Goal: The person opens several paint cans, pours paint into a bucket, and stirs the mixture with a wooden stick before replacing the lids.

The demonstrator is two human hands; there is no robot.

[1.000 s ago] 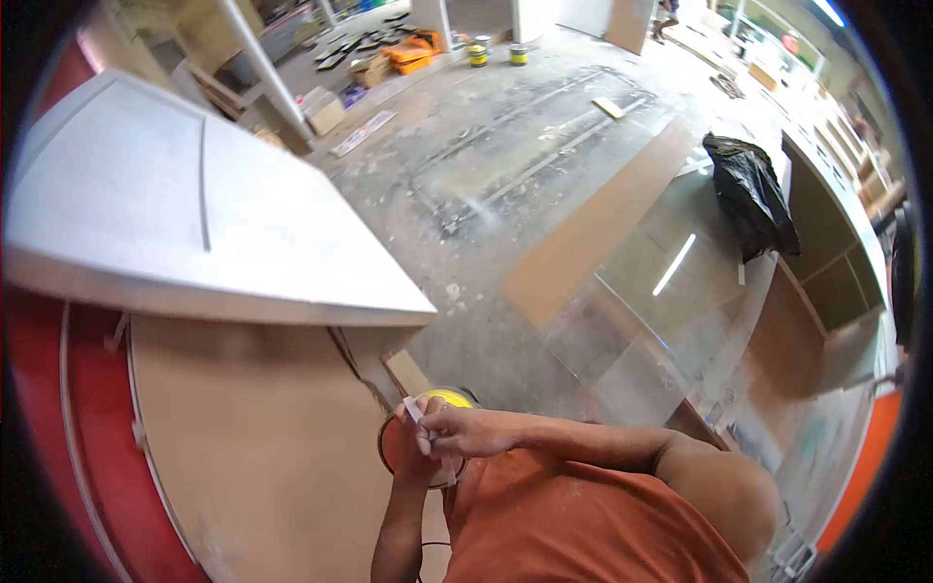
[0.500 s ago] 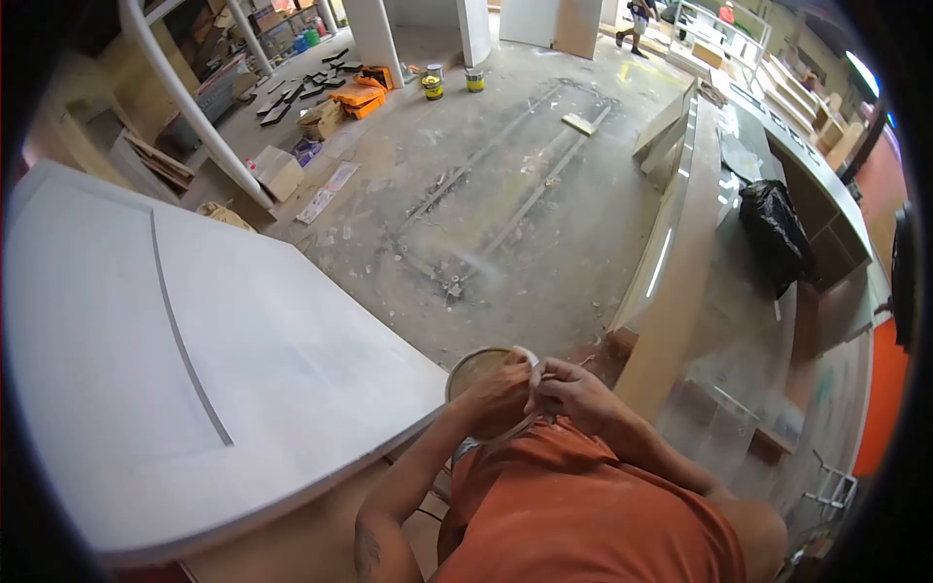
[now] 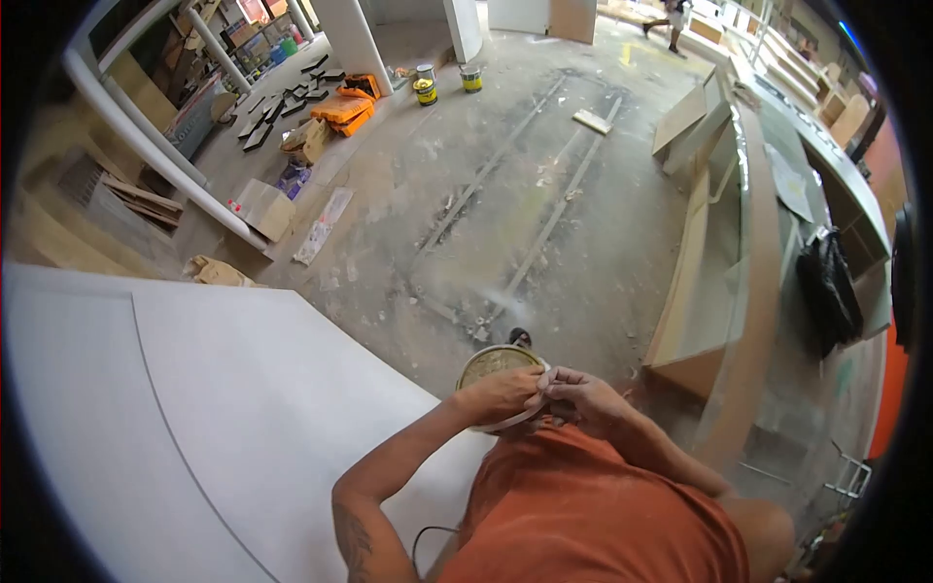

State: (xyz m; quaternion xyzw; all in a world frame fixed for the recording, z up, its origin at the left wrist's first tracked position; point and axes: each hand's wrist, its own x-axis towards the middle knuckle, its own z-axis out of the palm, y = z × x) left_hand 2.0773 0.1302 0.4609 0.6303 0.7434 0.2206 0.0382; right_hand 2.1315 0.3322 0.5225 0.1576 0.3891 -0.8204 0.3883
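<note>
A round container (image 3: 500, 360) with a yellowish rim stands at the bottom centre, partly hidden by my hands. My left hand (image 3: 501, 396) lies over its near side, fingers bent and closed; whatever they grip is hidden. Close against it on the right, my right hand (image 3: 580, 394) is pinched, with its fingertips near the container's rim. A pale curved strip (image 3: 515, 420) runs under both hands; I cannot tell whether either one grips it. To the left is a large white panel (image 3: 262, 389) with a thin dark groove.
Wooden cabinet frames (image 3: 748, 291) line the right side, with a black bag (image 3: 829, 291) on them. Ahead on the floor are a small board (image 3: 592, 121), two cans (image 3: 425, 91), an orange case (image 3: 347, 109) and dark strips. A person (image 3: 674, 21) walks at the far top right.
The view has shifted, and more of the round container and a dark shoe beyond it now show. The hands stay close together. The distant person has moved right.
</note>
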